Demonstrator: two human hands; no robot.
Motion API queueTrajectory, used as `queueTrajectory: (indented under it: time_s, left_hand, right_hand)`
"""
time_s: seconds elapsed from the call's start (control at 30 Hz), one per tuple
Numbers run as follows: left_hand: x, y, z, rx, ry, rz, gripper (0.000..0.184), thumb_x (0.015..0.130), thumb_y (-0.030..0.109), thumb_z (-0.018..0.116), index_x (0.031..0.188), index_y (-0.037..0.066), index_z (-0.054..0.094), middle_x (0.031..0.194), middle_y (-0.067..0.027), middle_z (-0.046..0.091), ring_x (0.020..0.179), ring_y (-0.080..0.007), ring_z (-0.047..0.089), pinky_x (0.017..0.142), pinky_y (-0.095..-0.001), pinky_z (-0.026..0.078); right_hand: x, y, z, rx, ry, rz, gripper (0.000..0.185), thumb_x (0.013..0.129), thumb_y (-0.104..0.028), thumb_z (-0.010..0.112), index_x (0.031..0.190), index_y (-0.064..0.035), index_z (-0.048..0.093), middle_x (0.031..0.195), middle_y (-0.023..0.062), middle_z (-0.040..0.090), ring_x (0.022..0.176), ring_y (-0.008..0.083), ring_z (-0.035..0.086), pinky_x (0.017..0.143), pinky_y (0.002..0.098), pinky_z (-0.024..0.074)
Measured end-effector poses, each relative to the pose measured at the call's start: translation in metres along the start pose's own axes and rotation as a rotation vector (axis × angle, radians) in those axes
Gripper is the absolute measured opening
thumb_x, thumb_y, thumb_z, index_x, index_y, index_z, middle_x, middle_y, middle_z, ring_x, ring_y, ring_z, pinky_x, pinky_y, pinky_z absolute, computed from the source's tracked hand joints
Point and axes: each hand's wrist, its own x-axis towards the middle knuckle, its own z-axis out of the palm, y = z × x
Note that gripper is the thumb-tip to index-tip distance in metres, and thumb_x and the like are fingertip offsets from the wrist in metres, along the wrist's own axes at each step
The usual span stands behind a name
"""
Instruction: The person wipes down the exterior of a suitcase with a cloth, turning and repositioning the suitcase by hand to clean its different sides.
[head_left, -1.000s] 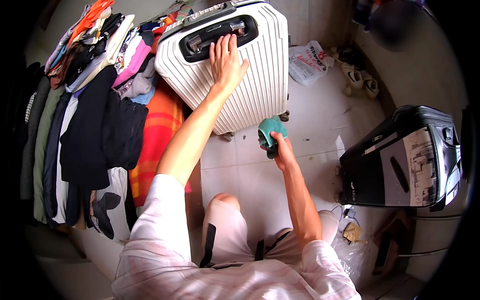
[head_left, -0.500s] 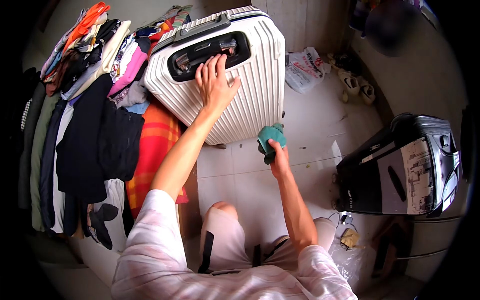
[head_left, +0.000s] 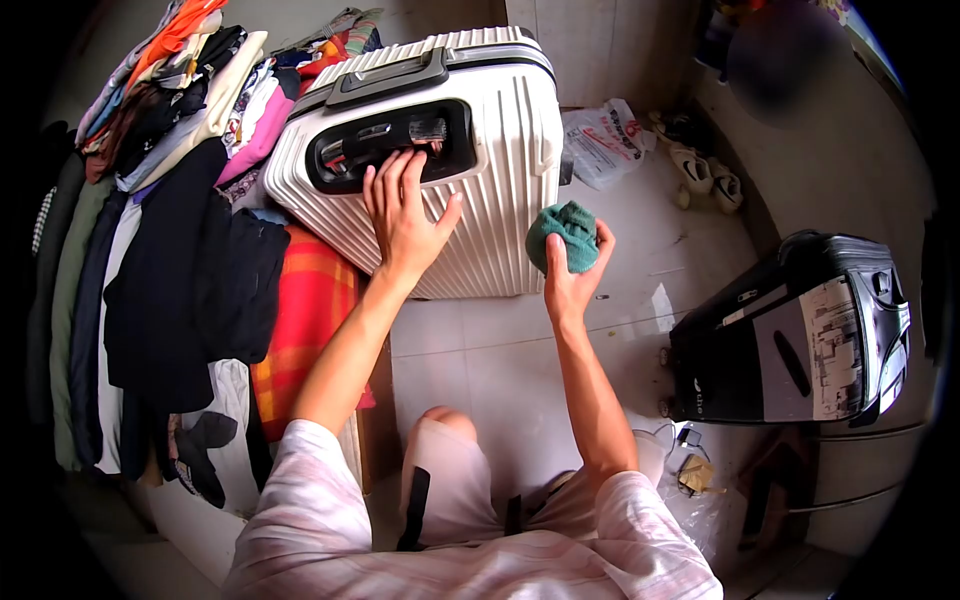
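A white ribbed suitcase [head_left: 505,140] stands in front of me. My left hand [head_left: 408,228] rests against it with the fingers stretched out, their tips at the lower edge of the dark recess that holds the pull handle [head_left: 378,140]. In my right hand [head_left: 572,292] is a bunched green cloth [head_left: 562,238], gripped between thumb and fingers. The cloth is close to the suitcase's right side; whether it touches is hard to tell.
Piled clothes [head_left: 170,270] and a red-orange checked blanket [head_left: 305,325] lie along the left. On the right stands a black and grey suitcase [head_left: 775,340]. A white plastic bag [head_left: 605,145] and shoes [head_left: 705,175] are on the floor behind. A cable and small items lie at lower right.
My right hand has risen and turned, bringing the green cloth up beside the suitcase. The white suitcase and my left hand on it appear slightly lower and further left.
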Motion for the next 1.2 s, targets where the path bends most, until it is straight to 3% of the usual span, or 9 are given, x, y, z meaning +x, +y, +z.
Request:
queueTrajectory:
  time_s: [0.3, 0.37, 0.53, 0.63, 0.83, 0.9, 0.97, 1.1, 1.2]
  left_hand:
    - [0.002, -0.007, 0.009, -0.041, 0.008, -0.048, 0.066, 0.08, 0.023, 0.074, 0.137, 0.002, 0.049, 0.136, -0.0161, 0.052, 0.135, -0.0358, 0.043, 0.116, -0.0565, 0.023]
    - [-0.007, -0.005, 0.001, -0.06, -0.064, -0.094, 0.078, 0.081, 0.023, 0.071, 0.148, 0.001, 0.038, 0.151, -0.0185, 0.041, 0.144, -0.0364, 0.032, 0.119, -0.0575, 0.018]
    - [-0.029, -0.03, -0.014, -0.119, 0.087, -0.295, 0.09, 0.079, 0.015, 0.074, 0.152, -0.005, 0.025, 0.156, -0.0268, 0.026, 0.145, -0.0454, 0.025, 0.118, -0.0545, 0.019]
    - [-0.032, -0.047, -0.014, -0.113, 0.118, -0.334, 0.099, 0.077, 0.013, 0.076, 0.154, -0.004, 0.017, 0.158, -0.0304, 0.018, 0.146, -0.0498, 0.017, 0.118, -0.057, 0.017]
    - [-0.034, -0.08, -0.007, -0.082, 0.237, -0.506, 0.107, 0.077, 0.016, 0.077, 0.157, -0.001, 0.009, 0.158, -0.0361, 0.007, 0.147, -0.0529, 0.01, 0.119, -0.0587, 0.012]
    - [-0.032, -0.093, -0.004, -0.095, 0.226, -0.512, 0.106, 0.077, 0.019, 0.077, 0.157, 0.0, 0.01, 0.159, -0.0355, 0.008, 0.148, -0.0529, 0.008, 0.119, -0.0583, 0.011]
    - [-0.033, -0.095, 0.005, -0.028, 0.227, -0.424, 0.103, 0.08, 0.024, 0.075, 0.157, 0.001, 0.012, 0.159, -0.0342, 0.01, 0.148, -0.0517, 0.008, 0.12, -0.0578, 0.01]
    - [-0.053, -0.092, 0.034, 0.145, 0.207, -0.365, 0.095, 0.088, 0.039, 0.066, 0.156, -0.003, 0.014, 0.16, -0.0294, 0.013, 0.15, -0.0459, 0.009, 0.12, -0.0559, 0.011]
    - [-0.032, -0.027, 0.001, -0.169, 0.116, -0.327, 0.088, 0.086, 0.021, 0.066, 0.156, -0.002, 0.017, 0.162, -0.0269, 0.014, 0.151, -0.0439, 0.011, 0.118, -0.0604, 0.008]
  right_hand:
    - [0.008, -0.025, 0.045, -0.169, 0.004, -0.258, 0.064, 0.073, -0.007, 0.086, 0.126, -0.0006, 0.051, 0.115, 0.0128, 0.056, 0.103, 0.0228, 0.059, 0.09, 0.0336, 0.0483]
    - [0.013, -0.024, 0.052, -0.258, -0.024, -0.504, 0.069, 0.07, -0.005, 0.088, 0.127, -0.0013, 0.049, 0.116, 0.0145, 0.056, 0.103, 0.0253, 0.059, 0.092, 0.0354, 0.0484]
    - [0.026, -0.066, 0.111, -0.317, -0.028, -0.952, 0.06, 0.06, 0.002, 0.086, 0.116, -0.0117, 0.071, 0.117, 0.0122, 0.055, 0.112, 0.0311, 0.054, 0.091, 0.0371, 0.049]
    - [0.03, -0.076, 0.146, -0.567, -0.334, -1.093, 0.055, 0.062, -0.009, 0.079, 0.116, -0.0183, 0.07, 0.116, 0.0041, 0.059, 0.108, 0.0288, 0.055, 0.09, 0.0389, 0.0458]
    - [0.025, -0.073, 0.165, -0.85, -0.35, -1.067, 0.046, 0.076, -0.014, 0.066, 0.123, -0.0146, 0.064, 0.114, 0.003, 0.06, 0.094, 0.0274, 0.055, 0.084, 0.0405, 0.046]
    - [0.022, -0.068, 0.182, -0.79, -0.373, -0.954, 0.063, 0.069, -0.004, 0.071, 0.13, -0.0132, 0.059, 0.117, 0.0042, 0.062, 0.098, 0.0311, 0.054, 0.086, 0.042, 0.045]
    - [0.017, -0.062, 0.202, -0.777, -0.449, -0.889, 0.059, 0.069, -0.005, 0.071, 0.127, -0.0091, 0.059, 0.116, 0.0093, 0.062, 0.098, 0.0325, 0.055, 0.085, 0.0415, 0.0457]
    - [0.013, -0.065, 0.193, -0.258, -0.53, -0.72, 0.071, 0.059, -0.002, 0.08, 0.126, -0.0085, 0.058, 0.116, 0.0122, 0.061, 0.108, 0.0334, 0.055, 0.094, 0.044, 0.0456]
    - [0.044, -0.081, 0.128, -0.294, -0.201, -0.936, 0.062, 0.054, 0.002, 0.08, 0.113, -0.007, 0.065, 0.113, 0.012, 0.063, 0.106, 0.0319, 0.059, 0.088, 0.0414, 0.047]
